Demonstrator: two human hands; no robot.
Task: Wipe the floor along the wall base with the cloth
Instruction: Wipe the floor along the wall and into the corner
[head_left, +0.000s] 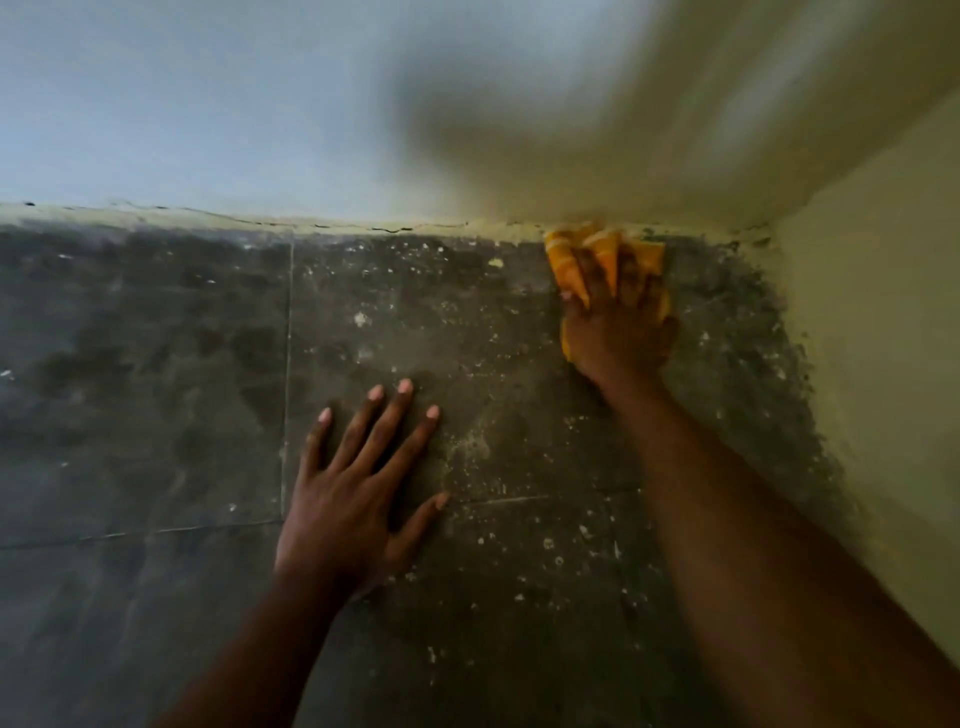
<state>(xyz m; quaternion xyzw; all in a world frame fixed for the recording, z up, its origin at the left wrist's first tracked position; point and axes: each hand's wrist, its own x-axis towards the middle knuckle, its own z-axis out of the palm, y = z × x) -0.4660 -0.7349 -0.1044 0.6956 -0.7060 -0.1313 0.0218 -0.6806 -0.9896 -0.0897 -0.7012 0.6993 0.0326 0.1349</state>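
The right hand (618, 332) presses a bunched orange cloth (605, 254) against the wall base (363, 226) near the corner, while the left hand (353, 488) lies flat, fingers spread, on the floor (156, 364). Pale specks dot the dark, mottled tiles — the thin cloth may smear grit, not lift it.

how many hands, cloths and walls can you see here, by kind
hands: 2, left hand flat on the floor, right hand pressing the cloth
cloths: 1, orange cloth at the wall base
walls: 2, far wall and side wall
total: 5
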